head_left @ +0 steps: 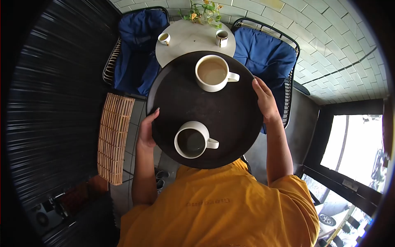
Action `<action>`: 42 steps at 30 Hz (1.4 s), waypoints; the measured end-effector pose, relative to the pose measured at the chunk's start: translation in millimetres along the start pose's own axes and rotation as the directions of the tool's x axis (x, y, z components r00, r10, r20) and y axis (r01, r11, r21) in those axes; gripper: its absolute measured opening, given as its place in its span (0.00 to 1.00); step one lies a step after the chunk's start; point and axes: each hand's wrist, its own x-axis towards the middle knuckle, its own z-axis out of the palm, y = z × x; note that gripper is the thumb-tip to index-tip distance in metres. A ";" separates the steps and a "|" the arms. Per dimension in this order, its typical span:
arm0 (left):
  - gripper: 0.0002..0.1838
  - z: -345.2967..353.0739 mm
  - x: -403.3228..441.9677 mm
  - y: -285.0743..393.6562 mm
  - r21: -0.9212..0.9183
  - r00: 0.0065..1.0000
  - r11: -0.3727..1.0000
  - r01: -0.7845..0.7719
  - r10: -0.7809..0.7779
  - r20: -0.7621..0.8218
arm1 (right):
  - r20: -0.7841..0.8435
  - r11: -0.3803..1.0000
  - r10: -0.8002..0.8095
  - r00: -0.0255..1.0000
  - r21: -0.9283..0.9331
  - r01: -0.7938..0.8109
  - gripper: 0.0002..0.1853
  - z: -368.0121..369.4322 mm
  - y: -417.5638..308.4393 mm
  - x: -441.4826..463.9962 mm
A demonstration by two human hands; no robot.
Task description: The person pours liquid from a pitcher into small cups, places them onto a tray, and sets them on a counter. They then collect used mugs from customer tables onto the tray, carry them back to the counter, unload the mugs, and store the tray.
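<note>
A round dark serving tray (222, 119) is held level in front of my chest. My left hand (147, 128) grips its left rim, thumb on top and the other fingers mostly hidden beneath. On the opposite rim, my right hand (265, 99) has the same kind of hold. Toward the far side of the tray stands a white cup of milky coffee (212, 72), its handle pointing right. Nearer to me, left of centre, is a white cup with dark liquid (190, 142). Neither hand touches the cups.
Ahead stands a round pale table (181, 49) with two small cups (164, 38) (221, 38) and a plant (203, 14). Chairs with blue cushions (138, 49) (265, 51) flank it. A slatted wooden piece (115, 138) is at left; a tiled wall (329, 49) and glazed door (354, 148) are right.
</note>
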 end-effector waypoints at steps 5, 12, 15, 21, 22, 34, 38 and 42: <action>0.21 25.5 17.4 2.5 0.070 0.949 0.955 -0.290 0.296 -0.105 | 0.175 0.982 0.142 0.974 0.099 -0.161 0.31 -8.7 -11.7 76.9; 0.24 -12.2 37.0 37.8 0.022 0.925 0.937 -0.350 0.349 -0.147 | 0.222 0.953 0.290 0.931 -0.153 -0.261 0.34 -13.4 24.9 223.8; 0.24 -19.8 51.0 67.4 -0.072 0.912 0.919 -0.387 0.370 -0.180 | -0.019 0.912 0.332 0.943 -0.249 -0.326 0.32 -8.7 76.2 303.4; 0.24 -46.5 66.4 138.8 0.087 0.791 0.879 -0.468 0.461 -0.403 | -0.362 0.930 0.116 0.925 -0.287 -0.229 0.29 0.3 185.4 411.1; 0.24 -50.4 68.8 150.3 0.099 0.771 0.871 -0.482 0.475 -0.425 | -0.370 0.930 0.125 0.921 -0.280 -0.238 0.29 4.1 193.4 420.6; 0.25 -77.0 117.6 251.7 0.081 0.918 0.942 -0.325 0.335 -0.214 | -0.729 0.794 -0.169 0.664 -0.499 -0.346 0.25 51.8 201.3 437.3; 0.25 -70.2 135.7 255.7 0.102 0.977 0.976 -0.191 0.200 -0.078 | -0.744 0.896 -0.273 0.610 -0.428 -0.121 0.24 40.8 201.2 393.5; 0.25 -43.3 161.9 238.1 0.251 0.986 0.963 -0.102 0.132 -0.107 | -0.767 0.888 -0.250 0.591 -0.425 -0.176 0.22 25.5 176.5 297.8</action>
